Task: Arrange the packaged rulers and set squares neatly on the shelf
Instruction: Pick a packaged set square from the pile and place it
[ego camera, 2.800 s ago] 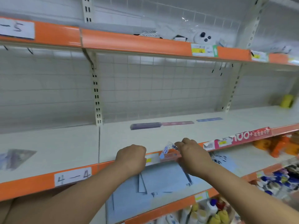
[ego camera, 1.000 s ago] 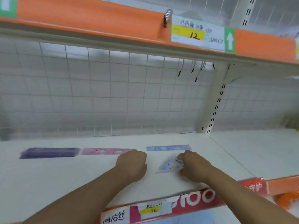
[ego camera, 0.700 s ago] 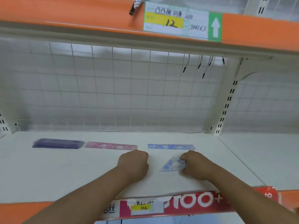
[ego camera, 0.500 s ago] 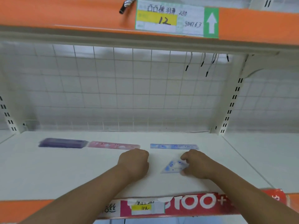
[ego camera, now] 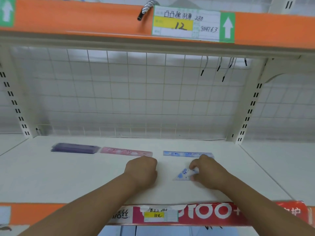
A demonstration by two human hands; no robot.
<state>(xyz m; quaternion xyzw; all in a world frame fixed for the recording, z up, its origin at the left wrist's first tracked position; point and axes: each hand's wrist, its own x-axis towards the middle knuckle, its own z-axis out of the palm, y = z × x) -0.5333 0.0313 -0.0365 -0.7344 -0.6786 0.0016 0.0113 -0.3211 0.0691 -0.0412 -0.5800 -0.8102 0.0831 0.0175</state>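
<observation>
A small packaged set square (ego camera: 183,174), clear with blue print, lies flat on the white shelf (ego camera: 85,178). My right hand (ego camera: 208,172) pinches its right corner with curled fingers. My left hand (ego camera: 142,169) is a closed fist holding nothing, resting on the shelf to the left of the set square. Behind the hands lie three rulers in a row: a dark purple pack (ego camera: 75,148) at the left, a pink ruler (ego camera: 126,151) in the middle, a blue ruler (ego camera: 185,153) at the right, its right end partly hidden by my right hand.
A wire grid panel (ego camera: 136,92) backs the shelf, with slotted uprights (ego camera: 247,116) at both sides. An orange shelf edge with a price label (ego camera: 185,24) runs overhead. Black-tipped cords (ego camera: 221,68) hang below it. A red and orange strip (ego camera: 204,213) fronts the shelf.
My right hand brought the set square up from the shelf's front edge and laid it on the shelf in front of the blue ruler. In the last second both hands barely moved.
</observation>
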